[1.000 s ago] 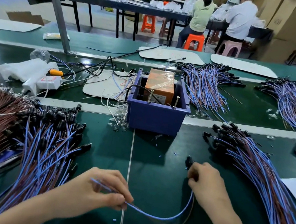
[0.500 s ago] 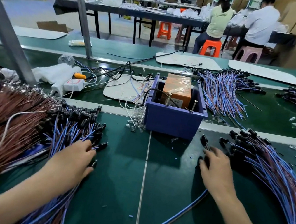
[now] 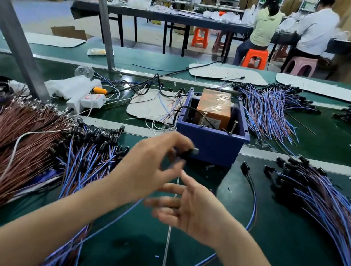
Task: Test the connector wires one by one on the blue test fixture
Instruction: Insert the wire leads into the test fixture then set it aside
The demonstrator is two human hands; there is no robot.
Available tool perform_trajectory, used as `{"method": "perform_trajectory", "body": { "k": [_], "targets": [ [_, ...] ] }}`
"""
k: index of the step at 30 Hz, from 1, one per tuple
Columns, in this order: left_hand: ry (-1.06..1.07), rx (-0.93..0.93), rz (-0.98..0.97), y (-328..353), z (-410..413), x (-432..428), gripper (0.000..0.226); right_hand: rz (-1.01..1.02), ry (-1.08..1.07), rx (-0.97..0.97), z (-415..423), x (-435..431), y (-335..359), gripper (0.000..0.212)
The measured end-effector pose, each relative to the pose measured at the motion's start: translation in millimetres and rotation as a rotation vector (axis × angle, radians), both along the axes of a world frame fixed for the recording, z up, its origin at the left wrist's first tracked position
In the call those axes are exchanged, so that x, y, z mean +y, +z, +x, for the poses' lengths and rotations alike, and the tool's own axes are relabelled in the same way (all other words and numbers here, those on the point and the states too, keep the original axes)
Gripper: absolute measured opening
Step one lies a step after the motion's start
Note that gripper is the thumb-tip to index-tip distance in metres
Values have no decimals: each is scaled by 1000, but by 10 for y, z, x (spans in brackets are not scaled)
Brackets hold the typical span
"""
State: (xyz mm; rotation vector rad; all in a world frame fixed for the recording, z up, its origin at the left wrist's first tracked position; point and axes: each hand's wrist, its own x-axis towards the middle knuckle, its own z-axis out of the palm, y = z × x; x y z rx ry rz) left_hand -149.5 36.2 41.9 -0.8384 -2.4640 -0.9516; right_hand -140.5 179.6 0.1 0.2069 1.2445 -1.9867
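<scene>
The left-hand grip point(image 3: 148, 167) pinched a black connector with blue-brown wire point(image 3: 186, 154), held just near of the blue plastic test fixture point(image 3: 211, 146) at mid green bench point(image 3: 127, 258). The right-hand grip point(image 3: 194, 211) was slack, fingers spread, holding nothing. The label on the orange box point(image 3: 215, 109) inside the fixture was illegible.

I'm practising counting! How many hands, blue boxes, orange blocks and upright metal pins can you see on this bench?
Bare hands: 2, left hand pinching a black connector, right hand
Blue plastic test fixture box: 1
Orange wrapped block: 1
Upright metal pins: 2
Total: 6
</scene>
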Motion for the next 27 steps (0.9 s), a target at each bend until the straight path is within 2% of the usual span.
{"method": "perform_trajectory", "body": {
  "k": [2,4,6,9,13,15,17,18,20,22,25,27],
  "targets": [
    [-202,93,-67,119,109,166,24,-124,-126,26,-47,-45,65,30],
    [-384,223,-210,70,264,237,21,-177,-233,66,-153,16,176,21],
    [-538,261,-349,-81,435,230,21,-254,-336,4,-285,111,286,20],
    [-653,167,-543,-348,607,170,23,-192,-530,101,-432,223,393,16],
    [-730,27,-544,-506,513,46,22,-33,-690,351,-491,341,379,27],
    [-637,-63,-342,-454,374,13,19,9,-701,428,-504,329,344,32],
    [-346,-151,-47,-381,155,56,18,22,-695,449,-505,289,294,37],
    [-165,-241,105,-337,8,97,17,33,-698,454,-510,268,264,40],
    [68,-567,409,-221,-308,216,18,79,-714,491,-516,221,212,43],
    [127,-768,625,-99,-554,335,20,149,-735,555,-521,178,148,41],
    [83,-879,874,53,-723,481,20,252,-734,668,-514,139,91,37],
    [31,-885,914,157,-763,555,19,316,-721,771,-534,166,151,33]
  ]
}}
